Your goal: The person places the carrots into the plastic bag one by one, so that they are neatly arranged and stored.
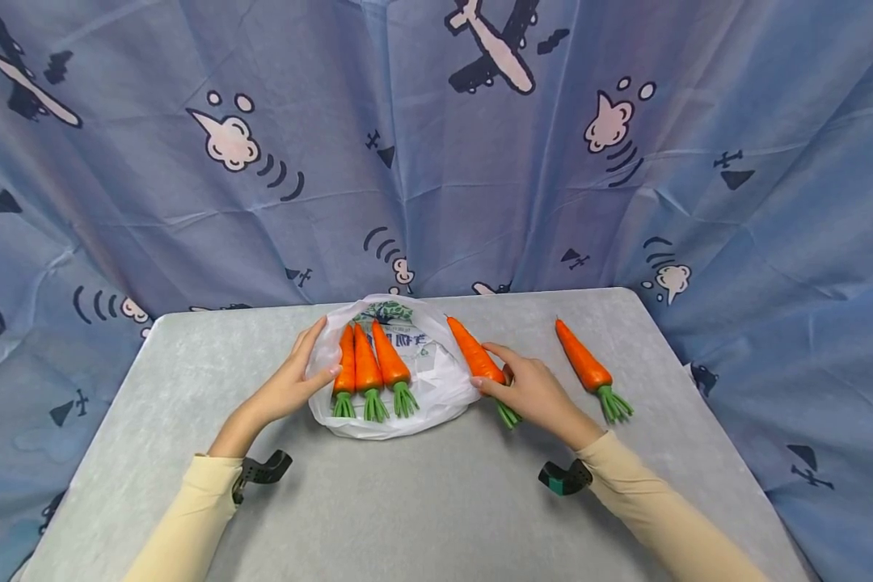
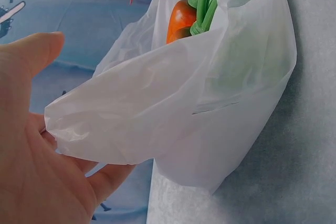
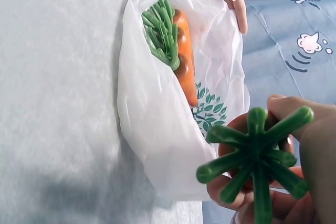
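A white plastic bag (image 1: 436,384) lies on the grey table (image 1: 407,501) with three orange carrots (image 1: 367,368) in its mouth, green tops toward me. My left hand (image 1: 313,356) rests with straight fingers against the bag's left edge; in the left wrist view the bag (image 2: 210,103) lies against the open palm of my left hand (image 2: 31,145). My right hand (image 1: 502,373) grips a fourth carrot (image 1: 466,343) just right of the bag. The right wrist view shows this carrot's green top (image 3: 257,156) in my curled fingers (image 3: 310,140). A fifth carrot (image 1: 585,364) lies alone further right.
A blue cloth printed with planes (image 1: 480,162) hangs behind and around the table. Black camera mounts sit at my left wrist (image 1: 262,469) and right wrist (image 1: 563,477). Bare table surface stretches in front of the bag.
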A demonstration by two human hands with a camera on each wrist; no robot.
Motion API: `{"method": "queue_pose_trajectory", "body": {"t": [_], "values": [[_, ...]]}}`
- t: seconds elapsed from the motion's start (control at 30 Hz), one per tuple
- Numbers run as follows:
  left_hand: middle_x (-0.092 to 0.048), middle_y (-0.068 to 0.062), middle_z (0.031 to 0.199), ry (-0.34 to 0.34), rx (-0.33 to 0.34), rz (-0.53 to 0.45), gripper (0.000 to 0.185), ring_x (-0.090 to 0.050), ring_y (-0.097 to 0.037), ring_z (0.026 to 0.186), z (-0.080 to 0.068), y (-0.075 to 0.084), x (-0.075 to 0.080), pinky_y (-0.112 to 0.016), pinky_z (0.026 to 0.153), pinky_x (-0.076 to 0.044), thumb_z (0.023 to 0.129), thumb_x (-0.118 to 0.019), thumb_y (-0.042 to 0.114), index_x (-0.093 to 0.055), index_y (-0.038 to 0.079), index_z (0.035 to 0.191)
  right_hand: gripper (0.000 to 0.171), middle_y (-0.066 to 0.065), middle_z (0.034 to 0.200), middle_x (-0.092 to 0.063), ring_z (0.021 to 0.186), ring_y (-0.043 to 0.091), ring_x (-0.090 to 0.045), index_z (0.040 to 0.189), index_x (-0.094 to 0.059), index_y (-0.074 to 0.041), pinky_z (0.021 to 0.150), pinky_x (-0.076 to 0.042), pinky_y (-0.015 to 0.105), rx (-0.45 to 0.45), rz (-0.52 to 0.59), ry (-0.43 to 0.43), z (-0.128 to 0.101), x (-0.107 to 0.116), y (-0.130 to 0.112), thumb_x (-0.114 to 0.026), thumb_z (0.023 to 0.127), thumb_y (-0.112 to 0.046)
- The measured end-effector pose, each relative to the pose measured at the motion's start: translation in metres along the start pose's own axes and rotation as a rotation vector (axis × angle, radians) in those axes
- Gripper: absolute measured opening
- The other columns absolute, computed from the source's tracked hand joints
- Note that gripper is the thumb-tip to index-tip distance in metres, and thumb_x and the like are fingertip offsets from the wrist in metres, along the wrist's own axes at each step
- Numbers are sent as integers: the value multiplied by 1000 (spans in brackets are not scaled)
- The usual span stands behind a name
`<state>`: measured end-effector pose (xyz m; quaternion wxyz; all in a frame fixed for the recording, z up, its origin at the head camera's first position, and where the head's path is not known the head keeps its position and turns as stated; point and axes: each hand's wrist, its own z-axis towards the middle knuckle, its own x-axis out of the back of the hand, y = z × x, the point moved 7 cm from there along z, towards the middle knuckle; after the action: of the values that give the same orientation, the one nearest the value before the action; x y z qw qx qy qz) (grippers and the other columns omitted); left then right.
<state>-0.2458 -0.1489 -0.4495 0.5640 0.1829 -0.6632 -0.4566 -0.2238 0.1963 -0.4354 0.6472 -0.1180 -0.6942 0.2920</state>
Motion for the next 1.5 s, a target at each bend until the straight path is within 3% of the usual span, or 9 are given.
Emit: {"method": "queue_pose_trajectory", "body": {"t": [0.33,1.07,1.5], "values": [[-10,-20,164,3,-6,5,86,-16,-45,150,0,-3,-1,-71,115,-19,99,-61,24,-2,15,161,70,-2,66,-52,56,10,-45,144,-50,-17,55,-37,24,33,26,-36,7,-13,-13,-68,87,-54],[-10,-20,164,9,-6,3,86,-18,-44,149,0,-5,-1,-70,116,-20,98,-61,28,-3,16,161,71,-1,65,-50,57,13,-45,147,-48,-19,53,-35,26,-10,31,-98,28,-31,-28,-68,88,-54],[-11,-19,164,5,-11,1,86,-17,-43,150,1,-5,-1,-71,115,-20,98,-61,24,-3,18,161,70,0,61,-49,56,13,-45,147,-48,-18,52,-35,27,34,21,-103,49,-39,-40,-67,89,-53]]}}
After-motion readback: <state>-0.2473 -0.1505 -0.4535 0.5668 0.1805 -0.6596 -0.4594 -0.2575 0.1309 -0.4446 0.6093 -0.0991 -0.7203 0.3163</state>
